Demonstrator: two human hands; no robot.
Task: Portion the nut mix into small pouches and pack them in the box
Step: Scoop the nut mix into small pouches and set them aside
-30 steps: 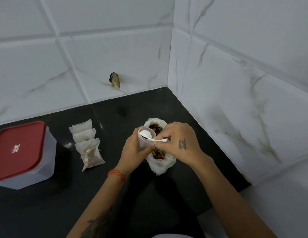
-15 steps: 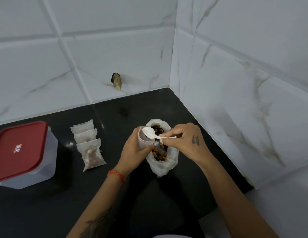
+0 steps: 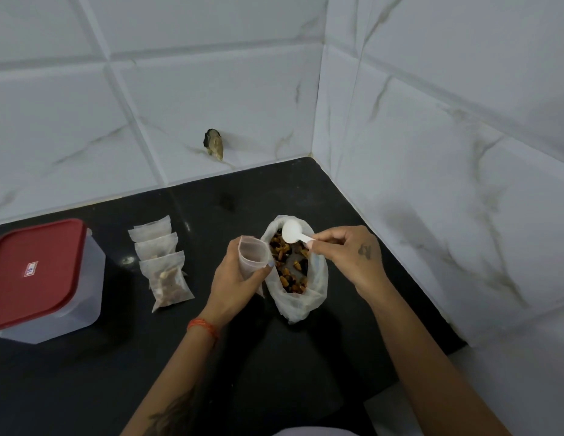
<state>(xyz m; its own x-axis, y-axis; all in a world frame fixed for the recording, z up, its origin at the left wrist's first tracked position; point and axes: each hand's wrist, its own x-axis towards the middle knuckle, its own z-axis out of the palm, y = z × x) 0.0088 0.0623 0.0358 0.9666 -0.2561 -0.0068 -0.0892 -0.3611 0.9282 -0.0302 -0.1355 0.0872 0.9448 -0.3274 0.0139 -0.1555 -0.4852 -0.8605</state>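
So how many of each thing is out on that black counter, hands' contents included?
Small pouches: 4, three lying in a row, one open in the left hand
Big nut bag: 1
White spoon: 1
Red-lidded box: 1
Total: 7

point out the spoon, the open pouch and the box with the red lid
spoon (image 3: 291, 233), head view, on its white bowl
open pouch (image 3: 254, 258), head view, on its front wall below the rim
box (image 3: 35, 272), head view, on its red lid

Both forearms bare, no sleeves. Left wrist: orange thread band (image 3: 203, 326). Left forearm: dark leafy tattoo (image 3: 172, 418). Right hand (image 3: 353, 262): small dark tattoo on back. Left thumbnail pale blue.
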